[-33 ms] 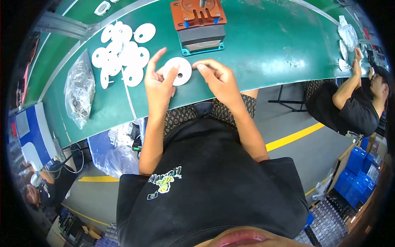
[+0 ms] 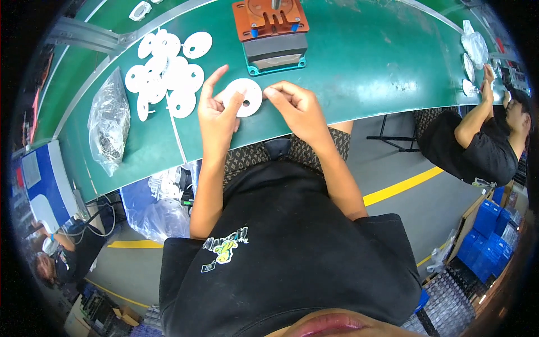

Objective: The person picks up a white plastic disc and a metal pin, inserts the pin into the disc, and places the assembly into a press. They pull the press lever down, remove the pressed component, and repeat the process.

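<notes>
My left hand (image 2: 218, 115) pinches a white round disc (image 2: 251, 103) with its thumb on top and its index finger raised away. The disc has a dark hole near its middle and is held above the near part of the green table. Just right of the disc's edge, my right hand (image 2: 300, 111) has thumb and index finger pressed together; anything between them is too small to make out. A loose heap of similar white discs (image 2: 183, 103), some with a small stem, lies to the left. Beyond my hands stands an orange-topped fixture (image 2: 272, 36) on a dark block.
A clear plastic bag (image 2: 109, 126) with small metal-looking parts lies on the green table (image 2: 359, 67) at left. Below the table edge is a blue bin (image 2: 135, 205) with white parts and plastic. A co-worker (image 2: 471, 135) sits at the right end, another at far left.
The thumb and index finger of my right hand have drawn closer together at the tips. My left hand and the disc have barely moved.
</notes>
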`<action>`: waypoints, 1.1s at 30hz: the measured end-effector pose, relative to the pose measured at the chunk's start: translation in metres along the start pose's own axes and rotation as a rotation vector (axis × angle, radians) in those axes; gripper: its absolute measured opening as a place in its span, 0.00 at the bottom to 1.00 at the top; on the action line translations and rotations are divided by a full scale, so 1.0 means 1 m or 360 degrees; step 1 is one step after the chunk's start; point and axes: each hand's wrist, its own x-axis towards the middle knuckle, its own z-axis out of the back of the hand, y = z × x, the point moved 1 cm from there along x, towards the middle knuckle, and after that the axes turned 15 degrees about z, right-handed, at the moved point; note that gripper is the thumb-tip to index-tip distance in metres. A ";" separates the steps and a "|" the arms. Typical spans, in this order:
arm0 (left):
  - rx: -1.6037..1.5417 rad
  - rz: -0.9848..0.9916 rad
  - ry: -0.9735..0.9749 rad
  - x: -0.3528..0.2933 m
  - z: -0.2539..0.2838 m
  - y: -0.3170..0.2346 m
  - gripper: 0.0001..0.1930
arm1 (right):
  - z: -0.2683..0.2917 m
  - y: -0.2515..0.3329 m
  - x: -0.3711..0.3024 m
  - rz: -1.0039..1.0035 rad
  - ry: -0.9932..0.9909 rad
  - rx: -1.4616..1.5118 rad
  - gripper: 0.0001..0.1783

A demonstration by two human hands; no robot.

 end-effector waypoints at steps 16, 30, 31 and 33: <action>0.0797 -0.0943 -0.0345 -0.008 0.004 -0.001 0.21 | -0.004 -0.014 0.005 -0.0120 0.0013 0.0055 0.10; 0.0853 -0.1444 -0.0115 -0.010 -0.021 0.007 0.12 | 0.022 -0.019 0.003 -0.0052 -0.0120 0.0456 0.15; 0.0900 -0.1483 -0.0118 -0.008 -0.021 0.005 0.12 | 0.023 -0.020 0.004 -0.0040 -0.0133 0.0482 0.15; 0.0882 -0.1525 -0.0153 -0.004 -0.020 0.004 0.12 | 0.023 -0.018 0.005 -0.0018 -0.0161 0.0548 0.16</action>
